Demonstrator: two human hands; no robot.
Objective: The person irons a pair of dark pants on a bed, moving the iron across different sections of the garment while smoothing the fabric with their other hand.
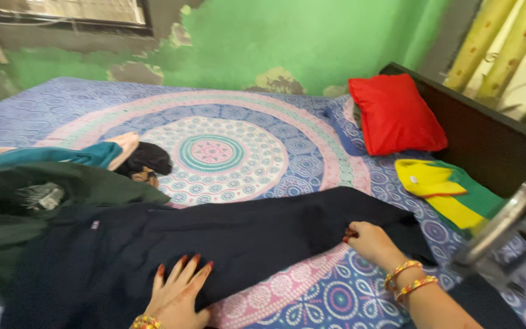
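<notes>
A dark navy garment (238,237) lies spread across the near part of the bed (226,152), running from the left side toward the right edge. The left hand (178,292) rests flat on it near the bed's near edge, fingers spread and straight, its grip fully open and holding nothing, only pressing the cloth down. The right hand (369,240) sits at the garment's right end, fingers curled over the cloth edge; its grip looks closed on the fabric, though the fingertips are partly hidden, so how firmly it pinches is hard to tell. Bangles (410,279) circle the right wrist.

Toward the left edge of the bed a heap of clothes (50,183) in dark green, teal and peach touches the navy garment. A red pillow (397,114) leans at the far right corner by the dark headboard (494,146). Just in front of it lies a folded yellow and green garment (448,192), near the right hand but apart from it. The bedsheet bears a round blue and pink pattern.
</notes>
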